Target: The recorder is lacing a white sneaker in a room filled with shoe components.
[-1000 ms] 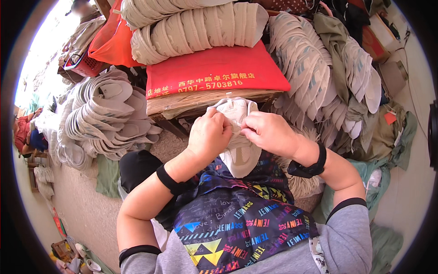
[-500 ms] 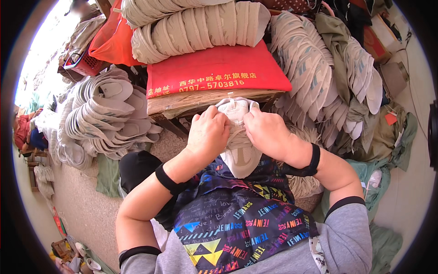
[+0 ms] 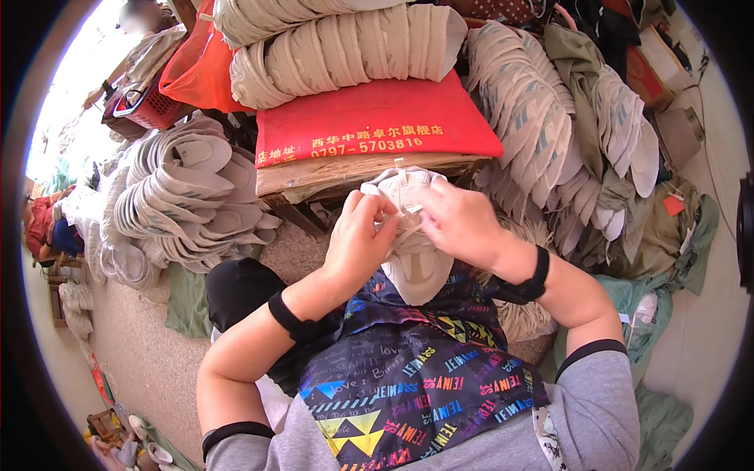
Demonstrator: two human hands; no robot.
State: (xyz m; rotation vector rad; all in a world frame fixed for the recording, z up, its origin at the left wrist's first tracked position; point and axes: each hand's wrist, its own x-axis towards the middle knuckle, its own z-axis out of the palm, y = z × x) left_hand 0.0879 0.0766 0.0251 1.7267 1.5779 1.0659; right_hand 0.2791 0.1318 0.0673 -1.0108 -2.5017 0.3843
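hands [image 3: 462,224] apart over pale shoe upper [image 3: 410,263], grip unclear; wooden table [image 3: 330,179] just beyond, upper piles [image 3: 174,196] both sides

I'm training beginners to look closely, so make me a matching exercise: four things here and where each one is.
1. Pale shoe
2. Red sheet
3. Plastic basket
4. Patterned apron

A. Upper left of the picture
B. On the wooden table
C. Over the person's front
D. Between left hand and right hand

Pairs: 1-D, 2-B, 3-A, 4-C
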